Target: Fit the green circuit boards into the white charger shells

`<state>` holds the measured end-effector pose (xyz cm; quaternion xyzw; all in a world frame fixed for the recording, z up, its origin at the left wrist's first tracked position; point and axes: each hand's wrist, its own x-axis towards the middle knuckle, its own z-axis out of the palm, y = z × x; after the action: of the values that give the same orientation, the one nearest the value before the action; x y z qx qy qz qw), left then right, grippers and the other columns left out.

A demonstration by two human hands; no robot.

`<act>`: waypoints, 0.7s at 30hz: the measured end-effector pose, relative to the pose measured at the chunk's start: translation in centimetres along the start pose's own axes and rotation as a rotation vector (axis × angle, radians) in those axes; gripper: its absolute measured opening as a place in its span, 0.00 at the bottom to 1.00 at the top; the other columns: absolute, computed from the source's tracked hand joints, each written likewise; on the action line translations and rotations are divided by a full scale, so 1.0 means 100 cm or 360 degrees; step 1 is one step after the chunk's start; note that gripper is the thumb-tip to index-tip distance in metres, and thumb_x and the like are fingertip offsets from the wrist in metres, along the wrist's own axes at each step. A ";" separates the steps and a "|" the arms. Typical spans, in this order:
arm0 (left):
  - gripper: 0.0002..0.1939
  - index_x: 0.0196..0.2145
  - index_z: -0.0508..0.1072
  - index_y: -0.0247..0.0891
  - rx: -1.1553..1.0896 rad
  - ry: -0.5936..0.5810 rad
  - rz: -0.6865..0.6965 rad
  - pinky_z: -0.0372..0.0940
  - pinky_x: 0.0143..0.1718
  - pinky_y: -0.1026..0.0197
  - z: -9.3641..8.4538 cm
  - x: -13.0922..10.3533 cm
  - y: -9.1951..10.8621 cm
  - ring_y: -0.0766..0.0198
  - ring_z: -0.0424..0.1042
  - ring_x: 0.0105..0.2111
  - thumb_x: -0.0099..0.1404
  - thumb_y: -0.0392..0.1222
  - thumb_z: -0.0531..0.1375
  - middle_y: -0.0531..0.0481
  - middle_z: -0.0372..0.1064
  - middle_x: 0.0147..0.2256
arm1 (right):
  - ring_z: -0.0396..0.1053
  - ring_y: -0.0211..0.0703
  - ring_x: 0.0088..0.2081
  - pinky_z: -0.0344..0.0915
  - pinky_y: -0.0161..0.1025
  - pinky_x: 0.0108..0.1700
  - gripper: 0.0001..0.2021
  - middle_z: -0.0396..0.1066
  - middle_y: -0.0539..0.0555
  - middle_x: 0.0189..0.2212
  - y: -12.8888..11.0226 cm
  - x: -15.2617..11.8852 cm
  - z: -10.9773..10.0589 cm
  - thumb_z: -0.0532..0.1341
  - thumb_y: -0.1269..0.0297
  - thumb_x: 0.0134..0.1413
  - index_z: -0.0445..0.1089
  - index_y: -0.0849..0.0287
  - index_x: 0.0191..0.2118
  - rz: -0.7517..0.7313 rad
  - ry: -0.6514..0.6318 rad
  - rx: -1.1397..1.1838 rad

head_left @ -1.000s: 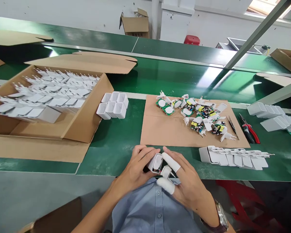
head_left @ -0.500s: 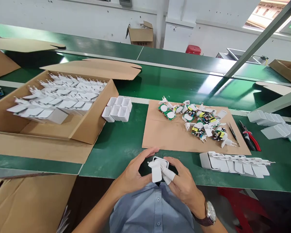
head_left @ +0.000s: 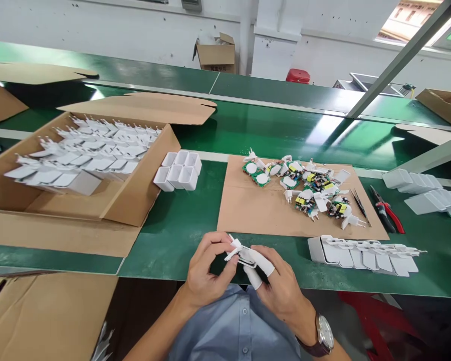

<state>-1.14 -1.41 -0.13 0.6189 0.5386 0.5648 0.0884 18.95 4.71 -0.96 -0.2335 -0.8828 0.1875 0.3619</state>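
In front of my shirt, at the bench's near edge, both hands hold parts of a small white plug adapter. The thumb and fingers of my left hand [head_left: 210, 271] pinch its white plug piece [head_left: 233, 249], whose pins point up and away. My right hand [head_left: 281, 278], with white finger cots on two fingers, grips the white adapter case [head_left: 247, 256]. Fingers hide much of the case and what is inside. To the right lies a row of white cases with plug pieces [head_left: 364, 255].
A cardboard sheet [head_left: 240, 210] carries several green circuit boards [head_left: 304, 200] and tweezers [head_left: 360, 205]. Red-handled pliers [head_left: 385, 208] lie beside it. Left are open white cases [head_left: 178, 170] and a carton [head_left: 130, 190] full of white plug units. More white cases [head_left: 432, 200] stand far right.
My left fingers have closed in on the plug piece, which is now turned and raised against the case. My right hand keeps hold of the case. The view has shifted slightly.
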 end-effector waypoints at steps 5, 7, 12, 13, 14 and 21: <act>0.11 0.48 0.72 0.41 0.0009 -0.0033 -0.0099 0.78 0.44 0.54 0.002 -0.003 -0.001 0.58 0.76 0.43 0.71 0.29 0.62 0.45 0.70 0.44 | 0.77 0.56 0.52 0.83 0.51 0.46 0.26 0.74 0.67 0.55 0.002 -0.004 -0.001 0.58 0.80 0.59 0.72 0.58 0.61 -0.0100 -0.0135 -0.0112; 0.11 0.48 0.73 0.41 -0.0020 -0.0058 -0.0126 0.77 0.44 0.55 0.001 -0.004 -0.002 0.58 0.76 0.44 0.71 0.29 0.62 0.45 0.70 0.44 | 0.76 0.55 0.51 0.83 0.50 0.46 0.26 0.74 0.67 0.54 0.002 -0.002 -0.002 0.59 0.80 0.58 0.71 0.59 0.61 -0.0081 -0.0148 -0.0100; 0.11 0.49 0.73 0.40 -0.0069 -0.0068 -0.0127 0.77 0.47 0.56 0.000 -0.006 -0.004 0.59 0.76 0.46 0.72 0.29 0.62 0.44 0.70 0.46 | 0.75 0.55 0.48 0.81 0.49 0.40 0.24 0.74 0.67 0.52 -0.001 0.002 -0.002 0.58 0.79 0.57 0.72 0.60 0.59 -0.0116 -0.0175 -0.0191; 0.11 0.49 0.73 0.41 -0.0066 -0.0070 -0.0134 0.77 0.48 0.55 0.000 -0.007 -0.005 0.58 0.76 0.47 0.72 0.29 0.62 0.44 0.70 0.46 | 0.75 0.55 0.47 0.81 0.48 0.39 0.24 0.74 0.67 0.52 -0.002 0.002 -0.002 0.58 0.80 0.57 0.72 0.60 0.58 -0.0118 -0.0177 -0.0206; 0.10 0.50 0.73 0.41 -0.0062 -0.0074 -0.0150 0.77 0.49 0.54 0.000 -0.008 -0.005 0.58 0.76 0.47 0.73 0.31 0.61 0.44 0.70 0.47 | 0.76 0.55 0.47 0.81 0.47 0.38 0.24 0.74 0.67 0.52 -0.002 0.002 -0.001 0.58 0.80 0.57 0.73 0.59 0.58 -0.0106 -0.0170 -0.0195; 0.41 0.68 0.64 0.43 -0.0225 -0.0060 -0.0092 0.76 0.56 0.41 0.006 -0.015 -0.001 0.44 0.76 0.56 0.66 0.60 0.73 0.35 0.71 0.56 | 0.80 0.47 0.42 0.81 0.43 0.43 0.12 0.81 0.58 0.47 -0.011 0.010 0.010 0.64 0.60 0.70 0.79 0.52 0.54 0.1045 0.0141 0.1399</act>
<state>-0.36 -2.22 -1.31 0.6060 0.5133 0.5868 0.1582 17.31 4.16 -0.52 -0.3312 -0.5862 0.6315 0.3846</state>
